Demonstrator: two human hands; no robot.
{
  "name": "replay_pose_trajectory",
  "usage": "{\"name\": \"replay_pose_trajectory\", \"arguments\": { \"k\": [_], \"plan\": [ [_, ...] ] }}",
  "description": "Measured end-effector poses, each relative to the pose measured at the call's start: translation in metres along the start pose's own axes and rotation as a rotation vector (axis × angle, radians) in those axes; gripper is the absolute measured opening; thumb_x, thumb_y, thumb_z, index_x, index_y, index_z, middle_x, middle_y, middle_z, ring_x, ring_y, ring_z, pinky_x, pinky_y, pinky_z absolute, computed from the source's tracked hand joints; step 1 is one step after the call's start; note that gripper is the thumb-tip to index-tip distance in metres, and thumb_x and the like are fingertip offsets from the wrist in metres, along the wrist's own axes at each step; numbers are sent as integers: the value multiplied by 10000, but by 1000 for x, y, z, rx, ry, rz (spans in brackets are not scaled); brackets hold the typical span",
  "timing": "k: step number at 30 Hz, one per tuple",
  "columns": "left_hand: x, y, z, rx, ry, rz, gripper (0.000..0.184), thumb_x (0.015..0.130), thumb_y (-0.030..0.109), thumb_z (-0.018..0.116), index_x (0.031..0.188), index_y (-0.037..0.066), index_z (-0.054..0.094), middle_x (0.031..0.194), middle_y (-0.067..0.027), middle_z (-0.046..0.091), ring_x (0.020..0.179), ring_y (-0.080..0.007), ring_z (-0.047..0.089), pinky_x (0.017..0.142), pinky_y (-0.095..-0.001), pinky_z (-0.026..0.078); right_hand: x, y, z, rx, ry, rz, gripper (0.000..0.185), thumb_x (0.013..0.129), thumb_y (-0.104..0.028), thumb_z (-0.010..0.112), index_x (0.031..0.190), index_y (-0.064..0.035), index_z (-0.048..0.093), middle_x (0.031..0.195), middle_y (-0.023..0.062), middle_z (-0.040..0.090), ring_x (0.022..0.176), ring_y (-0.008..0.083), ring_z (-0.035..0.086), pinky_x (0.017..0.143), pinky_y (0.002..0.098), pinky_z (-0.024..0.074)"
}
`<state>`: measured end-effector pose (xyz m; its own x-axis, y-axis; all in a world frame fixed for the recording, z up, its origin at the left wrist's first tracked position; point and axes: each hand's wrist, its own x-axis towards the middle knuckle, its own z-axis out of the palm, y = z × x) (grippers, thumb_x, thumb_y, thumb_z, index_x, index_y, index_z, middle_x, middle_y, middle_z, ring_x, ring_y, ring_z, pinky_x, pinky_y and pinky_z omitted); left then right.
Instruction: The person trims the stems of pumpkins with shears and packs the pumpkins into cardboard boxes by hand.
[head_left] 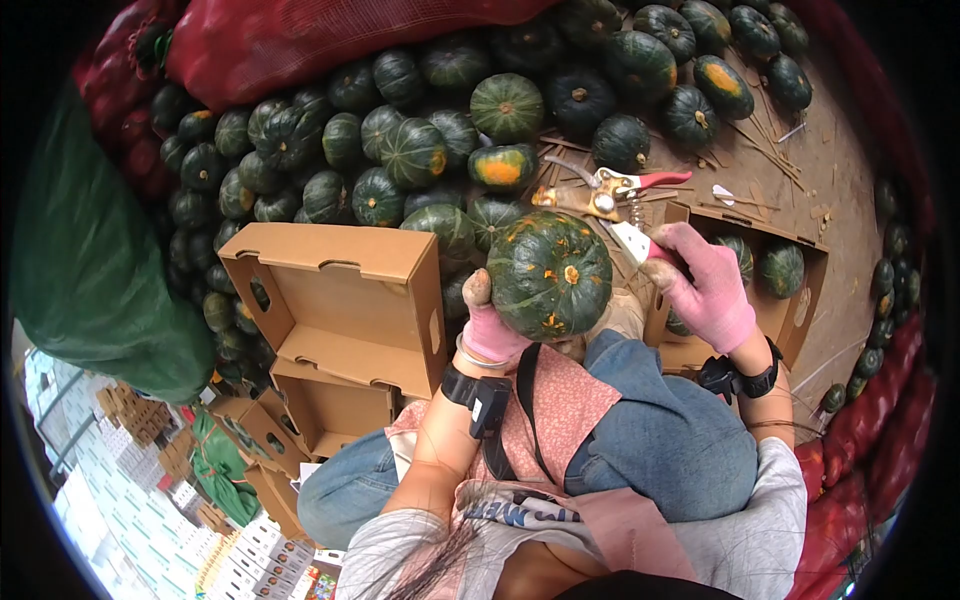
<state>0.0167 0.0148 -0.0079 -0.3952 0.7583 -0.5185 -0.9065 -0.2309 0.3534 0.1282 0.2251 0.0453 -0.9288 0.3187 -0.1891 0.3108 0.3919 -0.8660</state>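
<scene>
While left hand (492, 325) holds one pumpkin (550, 275), right hand (708, 290) grips one cutter (632, 241).

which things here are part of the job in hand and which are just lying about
Likely part of the job:
- green squash, in the left hand
- pruning shears, in the right hand
- open carton with squashes inside, by the right hand

Likely just lying about:
- dry stalks on the floor
- red mesh sack
- green sheeting
</scene>
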Motion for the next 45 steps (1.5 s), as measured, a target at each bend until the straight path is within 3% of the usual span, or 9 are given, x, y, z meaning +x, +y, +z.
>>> {"name": "replay_pose_trajectory", "arguments": {
  "k": [4, 8, 15, 18, 24, 27, 28, 33, 45],
  "plan": [
    [2, 0, 6, -85, 11, 27, 1042, 650, 784, 533, 1396, 87, 324, 1346, -213, 406, 1174, -393, 481, 945, -555, 441, 0, 5, -9, 43, -10, 93, 251, 821, -164, 648, 999, -11, 557, 770, 139, 610, 669, 311, 619, 595, 315, 480],
    [3, 7, 0, -69, 39, -25, 1093, 625, 843, 482, 1386, 77, 310, 1317, -258, 418, 1097, -398, 532, 694, -453, 545, -8, 10, -15, -28, -32, -126, 303, 779, -164, 699, 1007, -14, 567, 765, 121, 618, 663, 288, 625, 574, 317, 480],
    [3, 17, -12, -104, -134, -61, 955, 722, 779, 462, 1360, 73, 382, 1330, -167, 453, 1184, -350, 479, 978, -508, 415, -6, 10, -20, -112, -78, -236, 316, 764, -153, 706, 1013, -5, 580, 784, 132, 628, 688, 305, 629, 587, 336, 489],
    [-1, 18, -7, -39, 86, -9, 911, 757, 755, 432, 1355, 70, 391, 1341, -164, 447, 1182, -340, 484, 996, -502, 399, -2, 3, -24, -119, -120, -227, 300, 757, -172, 709, 993, -27, 592, 762, 127, 613, 675, 310, 616, 576, 347, 482],
    [-1, 15, -25, -470, -139, -87, 848, 798, 711, 404, 1337, 57, 419, 1325, -163, 471, 1178, -323, 495, 1005, -479, 395, 4, -8, -34, -226, -188, -226, 267, 730, -172, 714, 949, -69, 601, 721, 104, 584, 654, 313, 596, 555, 365, 466],
    [-3, 18, -18, 63, 96, -75, 795, 827, 692, 390, 1355, 98, 410, 1361, -151, 440, 1224, -338, 441, 1018, -533, 356, 9, -9, -42, -264, -245, -250, 260, 724, -160, 713, 944, -76, 602, 720, 100, 584, 650, 310, 594, 551, 364, 463],
    [4, 11, -31, -395, -232, -89, 790, 832, 689, 381, 1352, 94, 414, 1356, -149, 447, 1231, -330, 437, 1028, -524, 346, 10, -8, -44, -272, -263, -262, 258, 723, -156, 712, 943, -77, 602, 721, 100, 584, 648, 309, 593, 550, 363, 462],
    [2, 6, -23, -607, -268, -88, 793, 838, 693, 358, 1357, 94, 406, 1371, -145, 434, 1237, -331, 429, 1036, -530, 331, 6, -6, -35, -195, -233, -211, 273, 730, -144, 710, 971, -69, 603, 746, 116, 592, 673, 322, 597, 561, 367, 466],
    [3, 8, -12, -258, 8, -104, 839, 795, 717, 389, 1350, 89, 411, 1337, -148, 464, 1193, -330, 477, 1012, -504, 380, -7, 0, -14, -166, -121, -220, 250, 739, -116, 698, 957, -53, 594, 768, 141, 592, 690, 347, 594, 573, 378, 473]
  ]
}}
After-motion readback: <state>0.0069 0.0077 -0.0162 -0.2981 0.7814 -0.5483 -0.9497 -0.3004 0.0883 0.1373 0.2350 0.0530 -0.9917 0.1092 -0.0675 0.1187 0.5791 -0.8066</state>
